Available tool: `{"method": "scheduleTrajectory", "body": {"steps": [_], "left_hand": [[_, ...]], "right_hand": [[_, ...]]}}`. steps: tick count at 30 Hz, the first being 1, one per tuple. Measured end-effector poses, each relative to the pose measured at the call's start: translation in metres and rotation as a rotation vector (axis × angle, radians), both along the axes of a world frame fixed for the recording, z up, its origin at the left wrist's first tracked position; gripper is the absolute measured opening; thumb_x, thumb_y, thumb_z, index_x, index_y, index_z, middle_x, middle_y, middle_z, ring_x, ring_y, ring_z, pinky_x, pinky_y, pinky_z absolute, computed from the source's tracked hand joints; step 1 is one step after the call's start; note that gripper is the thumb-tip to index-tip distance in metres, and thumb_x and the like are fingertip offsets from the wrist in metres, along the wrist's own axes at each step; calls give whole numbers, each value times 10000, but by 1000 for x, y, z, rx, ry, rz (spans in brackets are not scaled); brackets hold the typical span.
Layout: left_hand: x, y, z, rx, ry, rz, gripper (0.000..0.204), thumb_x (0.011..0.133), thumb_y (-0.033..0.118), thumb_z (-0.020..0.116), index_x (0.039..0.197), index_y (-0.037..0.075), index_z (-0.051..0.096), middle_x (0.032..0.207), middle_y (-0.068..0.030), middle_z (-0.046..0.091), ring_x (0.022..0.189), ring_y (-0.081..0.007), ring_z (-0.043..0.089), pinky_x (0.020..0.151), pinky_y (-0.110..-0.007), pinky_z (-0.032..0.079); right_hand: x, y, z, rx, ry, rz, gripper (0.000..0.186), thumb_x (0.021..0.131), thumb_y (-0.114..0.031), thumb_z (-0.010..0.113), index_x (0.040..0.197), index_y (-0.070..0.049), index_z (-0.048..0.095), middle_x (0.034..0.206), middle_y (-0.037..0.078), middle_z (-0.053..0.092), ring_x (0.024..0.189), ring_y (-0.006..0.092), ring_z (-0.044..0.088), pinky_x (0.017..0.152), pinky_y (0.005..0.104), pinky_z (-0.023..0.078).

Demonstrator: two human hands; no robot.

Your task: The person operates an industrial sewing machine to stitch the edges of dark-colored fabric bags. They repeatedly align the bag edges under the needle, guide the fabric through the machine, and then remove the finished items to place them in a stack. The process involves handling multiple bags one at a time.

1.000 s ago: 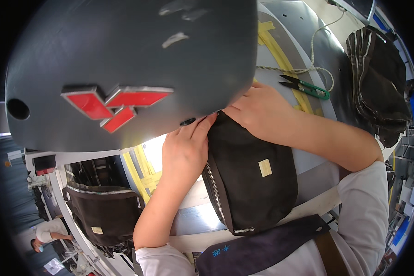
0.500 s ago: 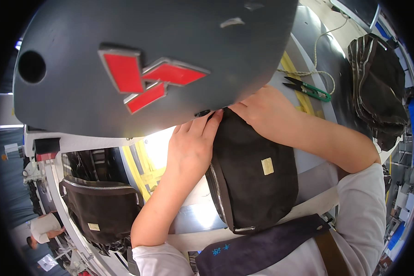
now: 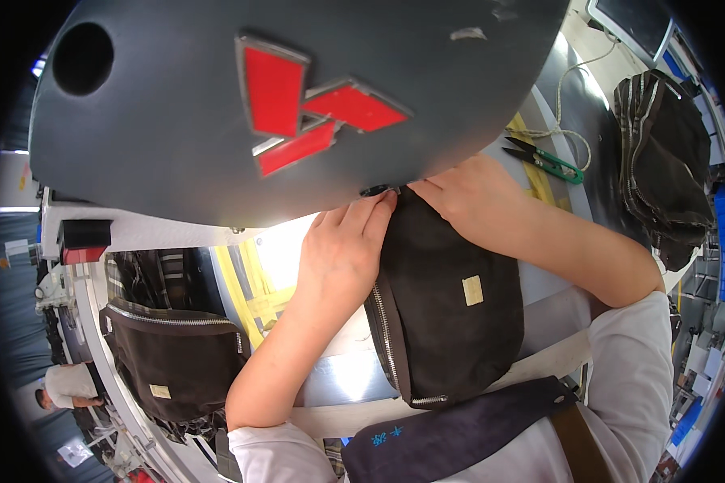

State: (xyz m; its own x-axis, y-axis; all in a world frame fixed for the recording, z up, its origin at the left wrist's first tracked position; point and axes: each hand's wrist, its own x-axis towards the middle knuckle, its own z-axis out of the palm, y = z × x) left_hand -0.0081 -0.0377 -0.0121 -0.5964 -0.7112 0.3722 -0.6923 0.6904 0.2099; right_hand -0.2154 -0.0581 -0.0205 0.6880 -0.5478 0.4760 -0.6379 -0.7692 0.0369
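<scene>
Dark brown cloth is what both hands are on — a small zipped bag lying flat on the grey worktable. The left hand rests on the bag's top left corner with its fingers stretched out and pressed on the cloth, not curled round it. The right hand lies on the bag's top right edge; its fingertips go under the big dark cap brim that fills the top of the view, so I cannot tell if they pinch the bag or only press it. The two hands almost meet at the top of the bag. On the bag's front is a small tan patch, and a silver zip runs down the bag's left side. The brim above the bag has a red badge on it. Up and to the right of the bag lie little snips with green handles, close to the right wrist, with a pale cord just past them. Farther right of the bag sits a heap of dark bags — well apart from it. To the left of the bag, past some yellow stripes on the table, is another brown bag with the same kind of patch. Just below the bag is a dark blue strap across the person's white shirt.
</scene>
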Motion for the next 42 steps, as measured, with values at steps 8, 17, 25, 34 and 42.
{"method": "scheduleTrajectory", "body": {"steps": [8,17,25,34,42], "left_hand": [[0,0,3,17,-1,-4,358,696,-89,596,1038,14,630,1100,-73,627,978,-270,624,813,-368,533],[1,1,5,55,13,3,378,685,-98,584,1043,13,635,1104,-83,625,984,-280,620,825,-369,527],[1,-1,5,69,7,29,362,698,-98,584,1039,13,638,1104,-86,628,990,-283,623,828,-368,524],[1,-4,5,75,10,46,329,726,-88,585,1034,12,642,1083,-96,638,946,-293,631,799,-373,522],[3,-10,0,75,37,58,322,766,-63,583,1068,27,646,1071,-112,645,910,-304,632,776,-377,512]], "right_hand": [[0,0,1,-6,13,7,232,723,-122,593,908,9,642,917,43,541,859,173,543,728,284,488],[1,-1,2,-25,20,7,214,713,-124,589,882,-1,635,911,44,538,862,177,545,729,288,487],[0,-4,5,-2,24,15,218,715,-119,591,888,7,632,912,47,539,862,181,552,730,295,496],[0,-8,-4,-12,3,14,198,722,-109,592,874,8,639,909,53,540,850,187,556,725,301,503],[-1,-15,-3,-3,-42,17,188,727,-87,597,879,13,645,926,54,552,862,188,565,738,298,516]]}}
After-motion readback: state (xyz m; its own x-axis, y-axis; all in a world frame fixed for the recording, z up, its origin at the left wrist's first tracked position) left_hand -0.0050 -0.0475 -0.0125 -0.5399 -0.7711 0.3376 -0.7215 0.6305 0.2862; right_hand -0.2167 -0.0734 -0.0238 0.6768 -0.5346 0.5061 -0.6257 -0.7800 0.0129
